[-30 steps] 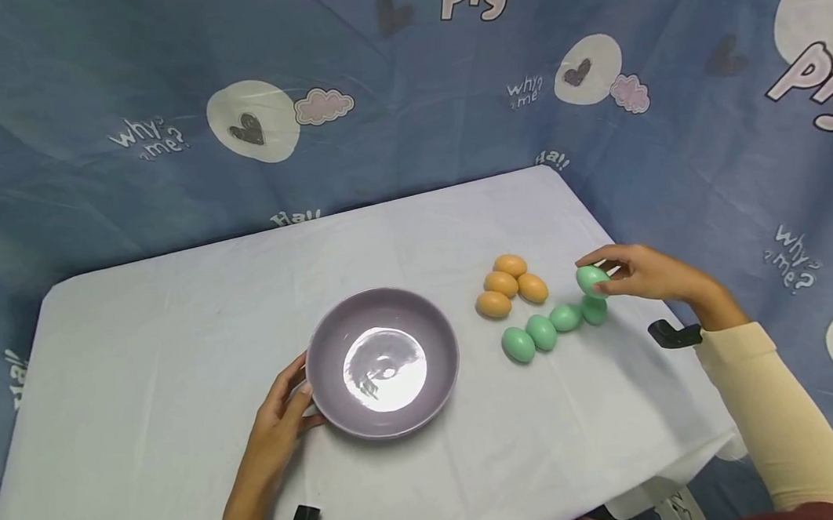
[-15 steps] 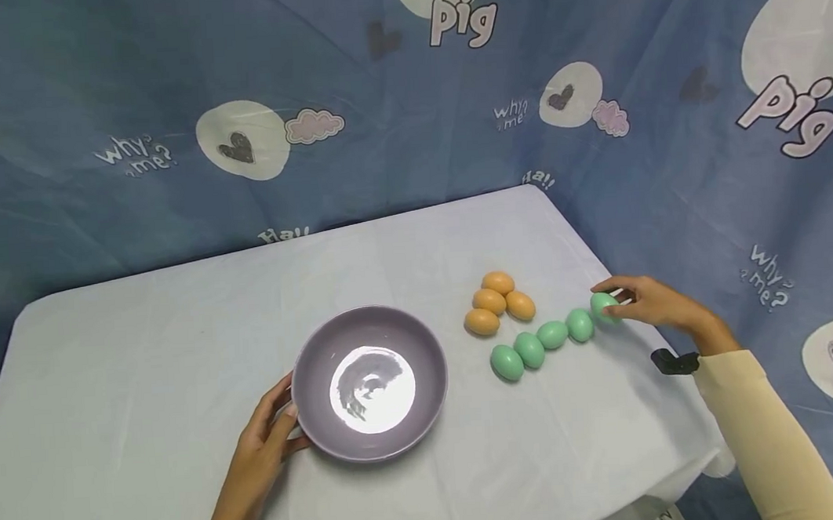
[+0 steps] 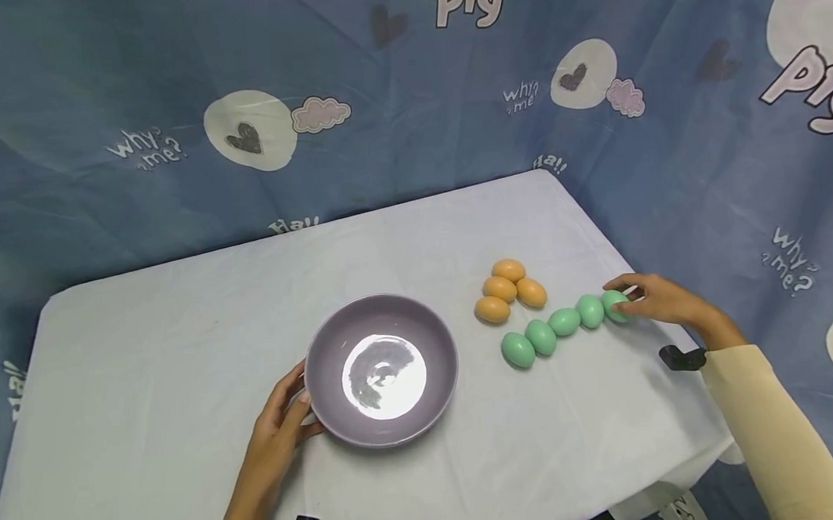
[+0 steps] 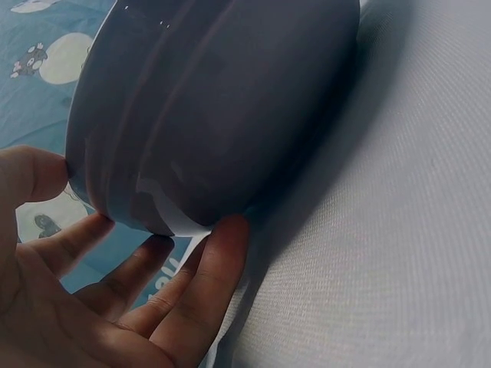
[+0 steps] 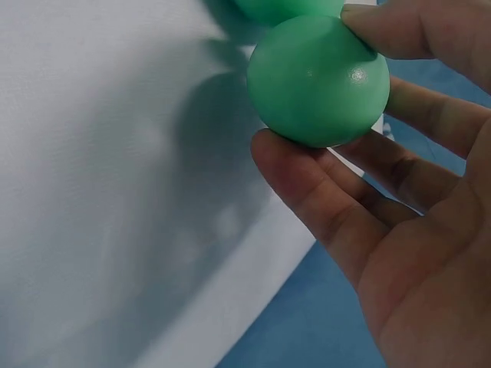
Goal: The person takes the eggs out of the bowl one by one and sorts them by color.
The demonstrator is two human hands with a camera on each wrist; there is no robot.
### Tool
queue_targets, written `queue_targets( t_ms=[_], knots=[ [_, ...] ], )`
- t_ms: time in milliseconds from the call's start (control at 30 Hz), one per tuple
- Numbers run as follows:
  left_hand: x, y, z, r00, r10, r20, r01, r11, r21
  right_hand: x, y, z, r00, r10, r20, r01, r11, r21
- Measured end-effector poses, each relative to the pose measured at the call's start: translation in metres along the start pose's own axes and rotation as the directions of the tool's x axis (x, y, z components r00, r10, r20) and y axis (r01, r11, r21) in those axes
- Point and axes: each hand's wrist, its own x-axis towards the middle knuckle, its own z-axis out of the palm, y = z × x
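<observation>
A purple-grey bowl (image 3: 382,372) stands on the white-covered table. My left hand (image 3: 273,436) holds it at its left side; in the left wrist view the thumb is at the rim and the fingertips touch the outer wall (image 4: 207,100). At the right end of a curving row of green eggs (image 3: 541,337), my right hand (image 3: 655,298) pinches one green egg (image 5: 318,80) between thumb and fingers. That egg is beside the row's last egg in the head view; whether it rests on the cloth, I cannot tell. The bowl shows a bright reflection inside.
Several orange eggs (image 3: 499,289) lie clustered just behind the green row, right of the bowl. The white tablecloth (image 3: 182,366) spans the table. A blue printed curtain (image 3: 381,120) hangs behind and along the right side.
My right hand has moved its green egg rightward and down, from above the row's last egg to the row's right end. My left hand stays at the bowl. The head view shifts slightly.
</observation>
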Motion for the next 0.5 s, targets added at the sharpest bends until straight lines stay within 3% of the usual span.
queue_targets(
  t_ms=[333, 500],
  knots=[
    [0.000, -0.003, 0.001, 1.000, -0.009, 0.005, 0.009, 1.000, -0.013, 0.004, 0.003, 0.006, 0.999, 0.019, 0.027, -0.020, 1.000, 0.021],
    [0.002, -0.002, 0.002, 1.000, 0.020, 0.000, -0.020, 1.000, -0.018, 0.002, 0.005, 0.010, 1.000, 0.021, 0.022, -0.022, 0.999, 0.048]
  ],
)
